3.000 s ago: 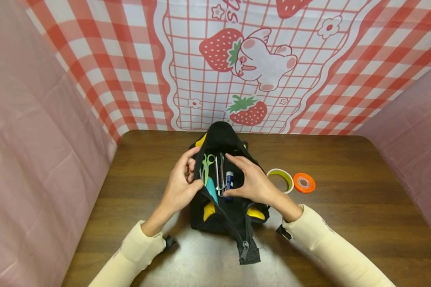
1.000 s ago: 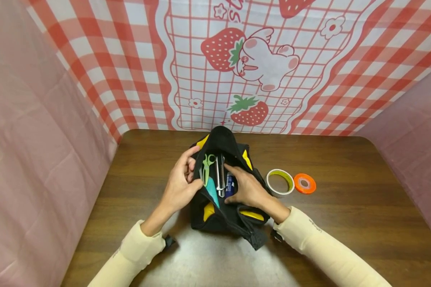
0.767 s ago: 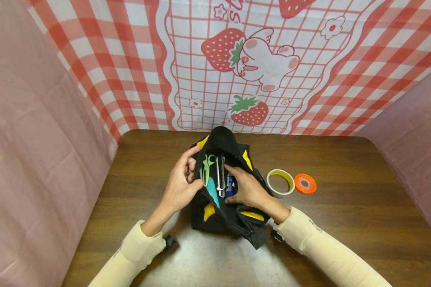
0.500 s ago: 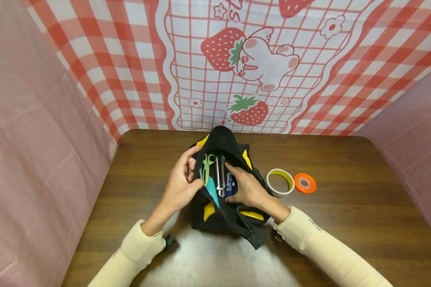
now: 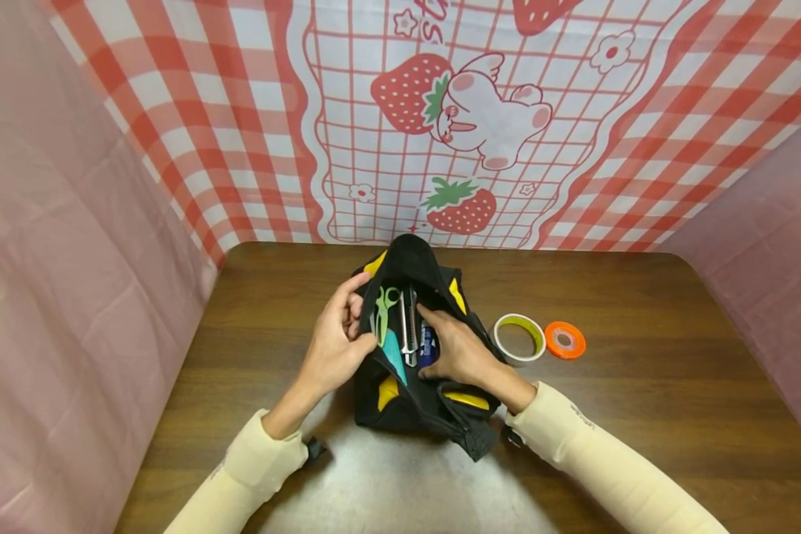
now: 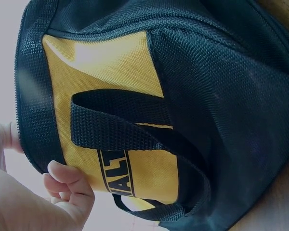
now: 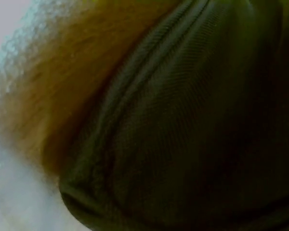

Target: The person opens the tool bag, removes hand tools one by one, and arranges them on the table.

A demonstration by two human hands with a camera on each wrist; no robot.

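Note:
A black and yellow tool bag (image 5: 410, 259) stands unzipped on the table. My left hand (image 5: 337, 345) pinches its left rim between thumb and fingers; in the left wrist view, that hand (image 6: 62, 192) is at the zipped edge beside the yellow panel. Reaching inside from the right, my right hand (image 5: 463, 352) has its thumb and index finger spread around a blue glue stick (image 5: 429, 347); its other fingers are hidden. Left of the stick lie a utility knife (image 5: 409, 330) and green scissors (image 5: 383, 315), with a teal item (image 5: 394, 354) below them.
A white tape roll (image 5: 519, 337) and an orange tape roll (image 5: 565, 340) lie on the wooden table (image 5: 641, 386), right of the bag. A checked strawberry cloth (image 5: 240, 133) hangs behind, and pink cloth (image 5: 73, 297) hangs at the sides.
Since three seconds ago, my right hand has sunk deeper into the bag around the glue stick, and the front zipper tab has swung up and right. Over the last second both hands stay still.

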